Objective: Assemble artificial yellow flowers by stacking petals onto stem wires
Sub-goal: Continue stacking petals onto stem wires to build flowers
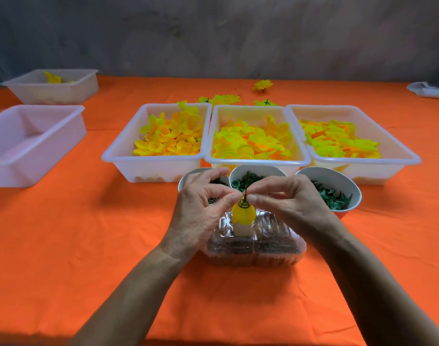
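- Orange cloth covered the desk [63, 245] in the head view, with a grey wall behind it.
- Three white plastic trays of loose yellow fabric petals [253, 143] stood side by side across the middle, well beyond the hands; three white bowls of small green plastic parts [334, 196] sat just in front of them.
- Directly below the hands lay a clear plastic clamshell box [273, 245].
- A thin dark stem wire [247, 182] stood nearly upright between the fingertips, its long axis running top to bottom, with a yellow petal cup [243, 216] and a green ring threaded on it.
- The left hand [201, 211] pinched the wire from the left, and the right hand [285, 203] pinched it from the right, fingertips almost touching.
- Both hands were equally near; the next petal probably needs to slide down along that wire.
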A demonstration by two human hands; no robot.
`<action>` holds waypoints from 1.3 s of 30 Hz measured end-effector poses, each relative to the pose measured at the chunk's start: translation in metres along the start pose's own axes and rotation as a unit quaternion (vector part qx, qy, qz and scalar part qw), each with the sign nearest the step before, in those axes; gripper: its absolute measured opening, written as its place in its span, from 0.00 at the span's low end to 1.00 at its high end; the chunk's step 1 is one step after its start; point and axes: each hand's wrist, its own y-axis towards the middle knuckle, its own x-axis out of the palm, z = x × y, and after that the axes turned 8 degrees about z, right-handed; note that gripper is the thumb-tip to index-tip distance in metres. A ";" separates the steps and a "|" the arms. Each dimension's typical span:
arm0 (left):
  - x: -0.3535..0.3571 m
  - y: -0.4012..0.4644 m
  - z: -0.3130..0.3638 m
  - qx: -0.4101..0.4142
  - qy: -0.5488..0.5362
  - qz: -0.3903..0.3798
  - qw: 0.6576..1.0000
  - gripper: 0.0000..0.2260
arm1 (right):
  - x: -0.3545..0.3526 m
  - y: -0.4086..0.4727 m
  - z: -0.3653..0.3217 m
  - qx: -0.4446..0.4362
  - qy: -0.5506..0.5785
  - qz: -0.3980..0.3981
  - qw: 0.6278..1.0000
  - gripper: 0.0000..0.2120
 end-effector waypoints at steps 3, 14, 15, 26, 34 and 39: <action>-0.002 0.003 0.000 0.013 -0.004 -0.002 1.000 0.08 | -0.003 0.000 -0.001 0.019 0.025 0.000 1.000 0.03; 0.010 0.002 -0.011 0.050 -0.052 -0.005 0.997 0.04 | 0.002 0.000 0.004 0.052 0.018 0.006 0.998 0.03; 0.010 0.003 -0.012 0.058 -0.052 -0.011 0.997 0.04 | 0.002 0.000 0.005 0.064 0.030 0.007 0.997 0.03; 0.010 0.001 -0.018 0.054 -0.052 -0.020 0.997 0.02 | -0.001 0.001 0.008 0.096 0.043 0.002 0.995 0.02; -0.001 0.013 -0.013 0.033 -0.058 -0.130 0.989 0.07 | -0.013 0.004 0.008 0.076 0.047 0.100 0.991 0.03; 0.009 0.007 -0.018 0.014 -0.109 -0.090 0.990 0.05 | -0.019 0.020 0.007 0.059 0.044 0.137 0.988 0.06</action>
